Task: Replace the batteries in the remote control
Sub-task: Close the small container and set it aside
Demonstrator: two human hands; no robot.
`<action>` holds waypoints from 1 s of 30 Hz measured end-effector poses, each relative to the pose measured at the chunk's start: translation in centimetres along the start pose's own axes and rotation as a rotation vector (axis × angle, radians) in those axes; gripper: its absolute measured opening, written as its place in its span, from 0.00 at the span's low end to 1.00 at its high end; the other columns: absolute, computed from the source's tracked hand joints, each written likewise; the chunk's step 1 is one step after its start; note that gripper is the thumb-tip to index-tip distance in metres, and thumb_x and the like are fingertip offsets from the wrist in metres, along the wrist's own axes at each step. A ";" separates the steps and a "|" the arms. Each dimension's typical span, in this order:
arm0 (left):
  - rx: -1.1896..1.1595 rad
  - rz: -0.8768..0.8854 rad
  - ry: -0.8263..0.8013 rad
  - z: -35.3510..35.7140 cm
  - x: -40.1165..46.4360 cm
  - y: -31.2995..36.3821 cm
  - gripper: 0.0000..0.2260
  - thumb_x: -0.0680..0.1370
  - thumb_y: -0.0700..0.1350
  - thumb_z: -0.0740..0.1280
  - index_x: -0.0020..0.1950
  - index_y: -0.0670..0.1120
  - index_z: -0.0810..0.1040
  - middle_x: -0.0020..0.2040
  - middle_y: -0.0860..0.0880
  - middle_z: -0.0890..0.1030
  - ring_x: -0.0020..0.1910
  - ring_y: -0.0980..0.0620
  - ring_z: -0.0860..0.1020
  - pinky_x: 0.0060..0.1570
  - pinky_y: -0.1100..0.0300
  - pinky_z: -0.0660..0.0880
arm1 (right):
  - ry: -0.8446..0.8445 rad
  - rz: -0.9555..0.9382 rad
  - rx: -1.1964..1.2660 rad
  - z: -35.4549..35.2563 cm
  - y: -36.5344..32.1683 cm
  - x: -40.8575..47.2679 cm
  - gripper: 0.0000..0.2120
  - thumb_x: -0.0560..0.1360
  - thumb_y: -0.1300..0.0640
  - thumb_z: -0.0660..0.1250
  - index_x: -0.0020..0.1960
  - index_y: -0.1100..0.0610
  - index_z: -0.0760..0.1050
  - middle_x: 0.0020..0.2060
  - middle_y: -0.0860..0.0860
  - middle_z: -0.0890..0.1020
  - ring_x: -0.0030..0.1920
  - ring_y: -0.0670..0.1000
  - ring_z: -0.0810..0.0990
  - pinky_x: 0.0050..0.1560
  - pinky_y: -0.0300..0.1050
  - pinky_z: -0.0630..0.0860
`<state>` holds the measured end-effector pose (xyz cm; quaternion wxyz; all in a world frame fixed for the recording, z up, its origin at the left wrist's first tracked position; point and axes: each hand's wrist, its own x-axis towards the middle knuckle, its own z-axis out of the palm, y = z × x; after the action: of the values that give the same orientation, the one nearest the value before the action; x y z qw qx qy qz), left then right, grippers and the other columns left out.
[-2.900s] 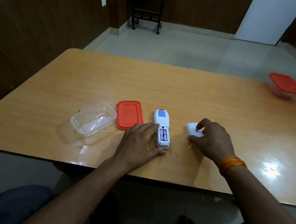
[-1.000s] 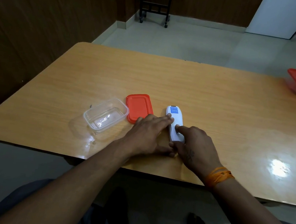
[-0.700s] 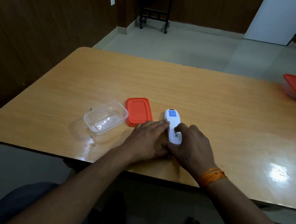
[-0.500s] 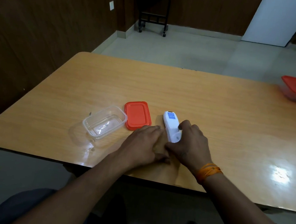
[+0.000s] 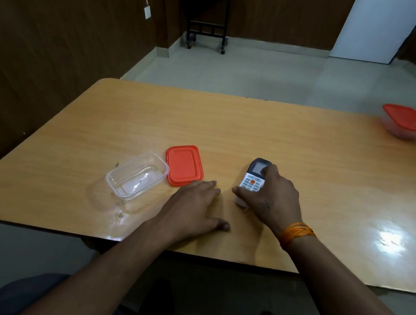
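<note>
Right hand (image 5: 273, 198) grips remote (image 5: 253, 178), buttons up, right of red lid (image 5: 184, 164); left hand (image 5: 194, 208) flat on tabletop (image 5: 256, 129).

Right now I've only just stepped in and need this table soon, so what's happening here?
A person sits at the wooden table. Their right hand holds a white remote control with a grey screen, buttons facing up, its near end hidden under the hand. The left hand lies flat on the table, holding nothing. Beside it sit an empty clear plastic container and its orange lid. No loose batteries are visible, so the swap looks about finished.
</note>
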<state>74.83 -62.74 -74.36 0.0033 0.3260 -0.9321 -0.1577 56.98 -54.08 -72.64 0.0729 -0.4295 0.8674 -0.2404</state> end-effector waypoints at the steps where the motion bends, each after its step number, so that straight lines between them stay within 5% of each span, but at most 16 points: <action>1: -0.002 -0.002 -0.004 0.0 0.0 0.1 0.43 0.73 0.70 0.69 0.82 0.52 0.64 0.84 0.52 0.60 0.82 0.51 0.58 0.78 0.53 0.58 | -0.002 0.011 0.002 0.1 -0.1 0.1 0.34 0.70 0.37 0.75 0.65 0.56 0.69 0.57 0.56 0.83 0.55 0.58 0.81 0.44 0.46 0.70; 12: 0.070 -0.023 -0.054 -0.9 -1.0 0.9 0.40 0.76 0.69 0.67 0.83 0.52 0.62 0.84 0.51 0.59 0.82 0.49 0.58 0.77 0.50 0.61 | 0.063 -0.037 -0.206 0.1 -0.3 0.0 0.28 0.72 0.39 0.71 0.63 0.57 0.74 0.55 0.56 0.80 0.52 0.57 0.78 0.43 0.46 0.69; 17: 0.135 -0.084 -0.115 -2.8 -3.1 -0.2 0.36 0.76 0.67 0.68 0.78 0.50 0.69 0.79 0.49 0.68 0.76 0.48 0.68 0.71 0.49 0.71 | 0.238 -0.290 -0.194 0.6 -2.6 -1.1 0.20 0.76 0.42 0.69 0.58 0.56 0.76 0.51 0.53 0.78 0.49 0.53 0.74 0.41 0.44 0.70; 21: 0.184 -0.168 -0.097 -3.7 -5.2 -1.9 0.29 0.74 0.69 0.68 0.66 0.49 0.77 0.65 0.50 0.78 0.63 0.48 0.77 0.56 0.52 0.75 | -0.028 -0.462 -0.096 3.0 -4.8 -1.3 0.22 0.78 0.45 0.69 0.67 0.54 0.76 0.61 0.54 0.79 0.61 0.56 0.76 0.58 0.51 0.76; 25: 0.151 -0.221 -0.029 -4.2 -5.9 -3.2 0.25 0.73 0.68 0.69 0.56 0.49 0.79 0.54 0.49 0.81 0.56 0.48 0.79 0.49 0.53 0.74 | -0.243 -0.552 -0.264 5.6 -7.0 -1.3 0.31 0.81 0.39 0.61 0.81 0.47 0.62 0.80 0.50 0.65 0.77 0.58 0.65 0.69 0.57 0.72; 28: 0.115 -0.230 -0.012 -4.2 -6.1 -3.9 0.23 0.72 0.67 0.71 0.54 0.49 0.79 0.53 0.49 0.82 0.54 0.48 0.79 0.49 0.53 0.75 | -0.233 -0.518 -0.302 5.8 -7.2 -1.6 0.29 0.81 0.38 0.60 0.79 0.48 0.65 0.79 0.50 0.67 0.76 0.56 0.66 0.68 0.56 0.71; 30: 0.095 -0.229 0.036 -3.9 -6.2 -4.3 0.22 0.72 0.63 0.73 0.56 0.49 0.77 0.56 0.49 0.82 0.56 0.47 0.79 0.50 0.53 0.75 | -0.175 -0.540 -0.247 5.8 -6.5 -2.0 0.22 0.80 0.40 0.63 0.70 0.51 0.73 0.70 0.52 0.74 0.67 0.57 0.74 0.62 0.52 0.75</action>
<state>82.71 -63.29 -71.33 -0.0135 0.4328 -0.8951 -0.1068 64.74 -57.93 -74.79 0.0279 -0.6693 0.7349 -0.1060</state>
